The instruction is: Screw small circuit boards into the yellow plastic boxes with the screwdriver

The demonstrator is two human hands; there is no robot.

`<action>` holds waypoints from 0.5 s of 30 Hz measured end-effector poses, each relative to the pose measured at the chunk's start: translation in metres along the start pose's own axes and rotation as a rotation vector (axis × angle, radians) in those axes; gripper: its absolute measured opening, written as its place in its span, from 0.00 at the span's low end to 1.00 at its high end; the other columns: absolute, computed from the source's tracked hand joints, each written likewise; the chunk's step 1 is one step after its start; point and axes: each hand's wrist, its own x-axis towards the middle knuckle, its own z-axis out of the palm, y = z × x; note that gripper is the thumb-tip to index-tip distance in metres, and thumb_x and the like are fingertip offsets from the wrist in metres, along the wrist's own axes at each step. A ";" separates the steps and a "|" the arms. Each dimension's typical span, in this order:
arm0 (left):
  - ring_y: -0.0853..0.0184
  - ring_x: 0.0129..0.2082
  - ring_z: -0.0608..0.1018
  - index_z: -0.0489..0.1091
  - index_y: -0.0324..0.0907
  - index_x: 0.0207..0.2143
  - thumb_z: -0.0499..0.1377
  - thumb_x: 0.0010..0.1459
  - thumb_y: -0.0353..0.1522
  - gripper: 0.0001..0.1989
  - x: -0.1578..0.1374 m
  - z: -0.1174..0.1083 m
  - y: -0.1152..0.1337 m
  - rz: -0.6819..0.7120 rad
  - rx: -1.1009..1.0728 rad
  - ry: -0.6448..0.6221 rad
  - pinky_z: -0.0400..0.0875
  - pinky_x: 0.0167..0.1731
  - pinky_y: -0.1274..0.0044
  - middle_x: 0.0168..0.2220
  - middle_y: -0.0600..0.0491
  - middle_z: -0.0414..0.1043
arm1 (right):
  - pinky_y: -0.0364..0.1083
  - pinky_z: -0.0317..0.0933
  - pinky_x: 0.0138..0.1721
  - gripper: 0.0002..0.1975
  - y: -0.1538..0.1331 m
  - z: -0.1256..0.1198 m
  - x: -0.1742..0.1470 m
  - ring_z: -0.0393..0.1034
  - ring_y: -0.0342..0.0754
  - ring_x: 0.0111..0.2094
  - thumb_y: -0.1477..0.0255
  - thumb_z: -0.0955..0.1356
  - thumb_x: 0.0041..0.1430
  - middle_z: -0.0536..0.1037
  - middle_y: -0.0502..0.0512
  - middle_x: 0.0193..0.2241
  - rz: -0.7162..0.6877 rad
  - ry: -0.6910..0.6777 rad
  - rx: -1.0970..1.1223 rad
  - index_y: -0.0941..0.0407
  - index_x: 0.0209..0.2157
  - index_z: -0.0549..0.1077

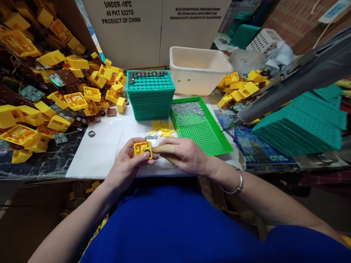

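My left hand [127, 159] is closed around a small yellow plastic housing [139, 147], its open side facing up. The thumb lies over a dark round speaker [148, 152] in the housing's near right corner. From the right, my right hand [190, 155] meets the housing's edge, its fingers pressed together and tan covers on the fingertips. What those fingertips pinch, if anything, is hidden. Just beyond the housing lie a small greyish part [150, 137] and a scatter of flat yellow plastic pieces [163, 128] on the white sheet [94, 157].
A green perforated tray [212, 137] holds many small screws [188, 109]. Behind stand stacked teal trays [151, 104] and a white bin [199, 78]. Yellow housings [76, 101] pile up at left. A dark powered screwdriver [274, 87] slants in from the right, near more teal trays [301, 120].
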 end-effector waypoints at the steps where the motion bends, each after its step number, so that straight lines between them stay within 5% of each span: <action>1: 0.70 0.30 0.81 0.65 0.42 0.41 0.70 0.47 0.27 0.21 -0.001 0.000 0.002 -0.002 0.001 0.008 0.75 0.28 0.83 0.34 0.54 0.78 | 0.44 0.71 0.41 0.10 0.001 0.002 -0.002 0.73 0.43 0.39 0.76 0.62 0.66 0.79 0.57 0.38 -0.036 0.058 -0.029 0.59 0.44 0.74; 5: 0.68 0.28 0.81 0.66 0.42 0.41 0.68 0.47 0.26 0.19 -0.005 -0.003 0.008 -0.076 -0.044 -0.029 0.72 0.22 0.84 0.32 0.53 0.78 | 0.50 0.72 0.47 0.10 0.005 0.008 -0.005 0.73 0.47 0.46 0.78 0.64 0.64 0.79 0.61 0.43 -0.164 0.187 -0.193 0.61 0.45 0.73; 9: 0.68 0.27 0.80 0.67 0.43 0.43 0.65 0.47 0.26 0.20 -0.007 -0.008 0.013 -0.212 -0.121 -0.095 0.69 0.19 0.86 0.31 0.51 0.78 | 0.55 0.69 0.55 0.15 0.008 0.011 -0.006 0.66 0.51 0.58 0.78 0.62 0.64 0.77 0.64 0.49 -0.222 0.155 -0.303 0.61 0.52 0.70; 15: 0.65 0.22 0.81 0.67 0.44 0.45 0.63 0.48 0.29 0.20 -0.014 -0.015 0.013 -0.362 -0.172 -0.433 0.68 0.12 0.86 0.34 0.48 0.79 | 0.54 0.66 0.59 0.17 0.014 0.009 -0.001 0.58 0.51 0.64 0.77 0.65 0.64 0.74 0.61 0.54 -0.344 0.108 -0.346 0.59 0.54 0.68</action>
